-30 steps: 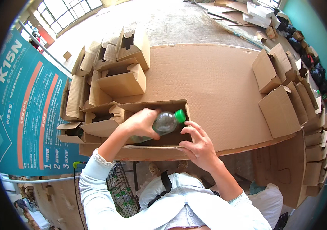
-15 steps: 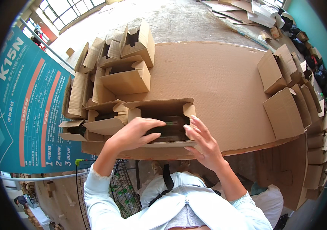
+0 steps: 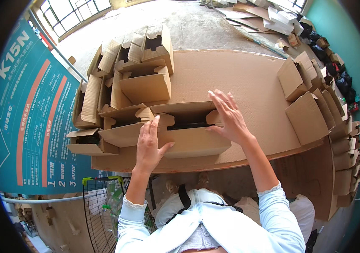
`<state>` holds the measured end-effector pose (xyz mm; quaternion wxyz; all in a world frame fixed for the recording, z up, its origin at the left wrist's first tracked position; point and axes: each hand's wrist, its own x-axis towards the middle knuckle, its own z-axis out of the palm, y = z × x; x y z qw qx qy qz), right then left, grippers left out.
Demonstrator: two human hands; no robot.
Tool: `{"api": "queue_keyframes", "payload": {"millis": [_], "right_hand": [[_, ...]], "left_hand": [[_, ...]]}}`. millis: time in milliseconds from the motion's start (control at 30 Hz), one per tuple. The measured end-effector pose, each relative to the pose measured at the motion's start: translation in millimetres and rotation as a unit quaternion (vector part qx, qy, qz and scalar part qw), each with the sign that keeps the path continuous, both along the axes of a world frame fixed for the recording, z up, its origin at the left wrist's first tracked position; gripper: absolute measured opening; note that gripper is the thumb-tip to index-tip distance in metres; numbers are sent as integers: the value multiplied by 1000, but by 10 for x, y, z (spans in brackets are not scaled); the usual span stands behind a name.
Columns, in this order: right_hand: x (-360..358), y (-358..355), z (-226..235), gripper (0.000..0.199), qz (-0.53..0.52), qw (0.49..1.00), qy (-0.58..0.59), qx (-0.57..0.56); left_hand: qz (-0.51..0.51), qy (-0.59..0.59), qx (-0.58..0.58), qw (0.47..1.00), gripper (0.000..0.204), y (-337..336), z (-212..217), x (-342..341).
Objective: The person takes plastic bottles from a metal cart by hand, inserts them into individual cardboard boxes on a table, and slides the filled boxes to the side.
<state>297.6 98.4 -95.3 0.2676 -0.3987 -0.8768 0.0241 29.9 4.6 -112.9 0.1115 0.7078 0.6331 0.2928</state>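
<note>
An open-topped cardboard box (image 3: 196,142) stands in front of me on the near part of the table, its long front side facing me. Something dark lies inside, mostly hidden by the box wall. At the left end of this box is my left hand (image 3: 149,141), its fingers stretched up along the corner and its thumb apart against the front. My right hand (image 3: 231,118) is spread at the right end, with the thumb by the end flap and the fingers reaching past the far rim. Neither hand is wrapped round anything.
Several open cardboard boxes (image 3: 146,86) crowd the table's left side. More boxes (image 3: 308,116) line the right edge. Flat brown cardboard (image 3: 247,84) covers the table. A wire basket (image 3: 99,211) with clear bottles stands below at the left, beside a teal banner (image 3: 36,126).
Both hands have come out from over the box opening to its two ends. The box front now shows more, and the clear bottle seen inside before is largely hidden.
</note>
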Motion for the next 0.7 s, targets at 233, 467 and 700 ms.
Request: {"api": "queue_keyframes", "payload": {"millis": [233,467,700], "right_hand": [[82,-187,-376,78,75,986,-102,-104],[46,-196,-262,112,67,949,-265,-159],[-15,119,-63,126,93,929,-279,-225]], "left_hand": [[-15,12,84,996,87,-62,-135,-49],[-102,99,-10,990,55,-17,-321,-133],[-46,23,51,997,50,-141,-272,-38]]}}
